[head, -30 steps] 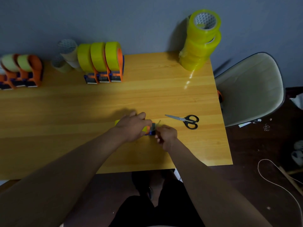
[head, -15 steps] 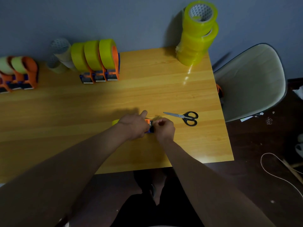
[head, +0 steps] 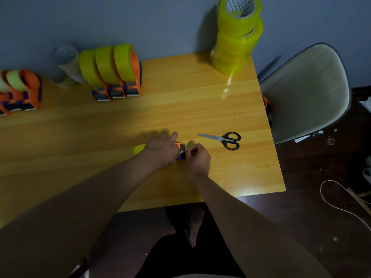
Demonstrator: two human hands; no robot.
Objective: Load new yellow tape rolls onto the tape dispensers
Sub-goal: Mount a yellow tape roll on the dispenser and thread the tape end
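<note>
An orange and blue tape dispenser (head: 180,150) lies on the wooden table (head: 180,109) near its front edge, with a yellow roll (head: 139,149) showing at its left end. My left hand (head: 161,150) grips the dispenser from above and hides most of it. My right hand (head: 198,157) is at the dispenser's blade end, fingers curled and pinching the tape end there. A stack of new yellow rolls (head: 236,37) stands at the back right corner. Three loaded dispensers (head: 112,73) stand in a row at the back.
Black-handled scissors (head: 222,139) lie right of my hands. More orange dispensers (head: 22,91) stand at the far left, with empty cardboard cores (head: 66,67) beside them. A pale chair (head: 307,93) stands off the table's right edge; a cord lies on the dark floor.
My right hand has moved up and closer to the dispenser's blade end, next to my left hand. The head view has shifted slightly; the dispenser stays in place.
</note>
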